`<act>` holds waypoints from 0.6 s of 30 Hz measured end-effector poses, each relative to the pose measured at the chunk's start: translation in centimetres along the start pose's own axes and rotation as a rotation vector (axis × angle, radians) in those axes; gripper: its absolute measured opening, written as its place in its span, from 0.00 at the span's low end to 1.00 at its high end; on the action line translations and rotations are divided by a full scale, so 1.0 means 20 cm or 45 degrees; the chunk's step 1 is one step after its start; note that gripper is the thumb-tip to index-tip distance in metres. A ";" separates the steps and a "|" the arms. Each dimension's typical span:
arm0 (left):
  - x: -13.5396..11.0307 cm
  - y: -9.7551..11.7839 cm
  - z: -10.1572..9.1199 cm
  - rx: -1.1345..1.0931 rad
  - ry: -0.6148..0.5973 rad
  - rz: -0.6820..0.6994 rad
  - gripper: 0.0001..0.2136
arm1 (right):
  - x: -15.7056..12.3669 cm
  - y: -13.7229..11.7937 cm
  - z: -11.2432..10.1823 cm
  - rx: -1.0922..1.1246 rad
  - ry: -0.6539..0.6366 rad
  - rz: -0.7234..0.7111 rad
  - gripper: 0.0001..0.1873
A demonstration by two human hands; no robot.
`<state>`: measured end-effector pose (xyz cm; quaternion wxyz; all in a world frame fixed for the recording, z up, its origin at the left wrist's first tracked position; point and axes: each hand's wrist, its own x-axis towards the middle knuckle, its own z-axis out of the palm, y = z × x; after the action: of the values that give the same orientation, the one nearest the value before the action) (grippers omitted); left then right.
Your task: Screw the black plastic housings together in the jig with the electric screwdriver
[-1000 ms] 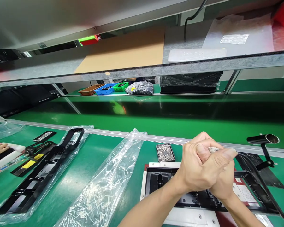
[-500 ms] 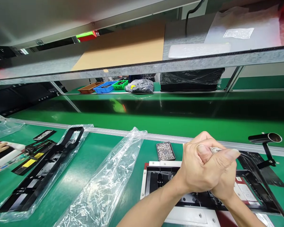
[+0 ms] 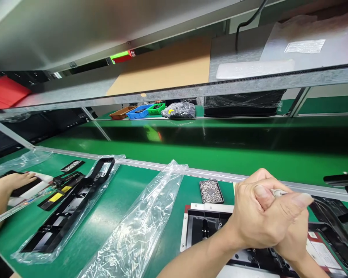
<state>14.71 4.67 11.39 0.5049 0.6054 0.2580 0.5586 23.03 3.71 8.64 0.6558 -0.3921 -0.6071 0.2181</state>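
Note:
Both my hands are clasped together over the right part of the bench. My left hand (image 3: 258,224) and my right hand (image 3: 295,235) are closed round an upright corded electric screwdriver (image 3: 277,193). Only its pale cable end shows above the fingers; the body and tip are hidden. A dark cable runs from it to the right. Beneath my hands lies a long black plastic frame (image 3: 198,227) in a fixture with white edges (image 3: 184,231). My forearms cover much of it. Just beyond the fixture sits a small dark tray of screws (image 3: 211,191).
A clear plastic bag (image 3: 133,231) lies left of the fixture. Farther left is another black frame (image 3: 63,212) on plastic. A co-worker's hand (image 3: 20,179) rests on a part at the far left. A metal shelf (image 3: 174,90) crosses above; a dark cylindrical holder (image 3: 340,180) stands right.
The whole view has shifted, so the bench things appear farther right and slightly lower. My hands keep their clasp on the screwdriver. More of the co-worker's arm shows at the left.

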 end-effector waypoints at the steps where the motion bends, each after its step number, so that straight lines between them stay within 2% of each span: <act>1: 0.00 0.00 0.00 -0.002 0.004 0.004 0.17 | 0.00 0.00 0.00 -0.014 0.000 -0.008 0.22; 8: 0.00 0.01 0.01 -0.031 0.028 -0.014 0.15 | 0.01 -0.02 0.00 0.013 -0.040 0.034 0.18; 12: 0.00 0.01 0.01 -0.050 0.029 -0.011 0.15 | 0.01 -0.02 0.00 0.033 0.002 0.011 0.21; 18: 0.00 -0.02 -0.01 -0.058 0.006 0.020 0.13 | 0.01 -0.01 0.01 0.065 -0.036 0.075 0.19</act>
<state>14.65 4.76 11.05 0.5135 0.5944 0.2416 0.5698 22.83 3.79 8.87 0.6503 -0.3899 -0.5987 0.2582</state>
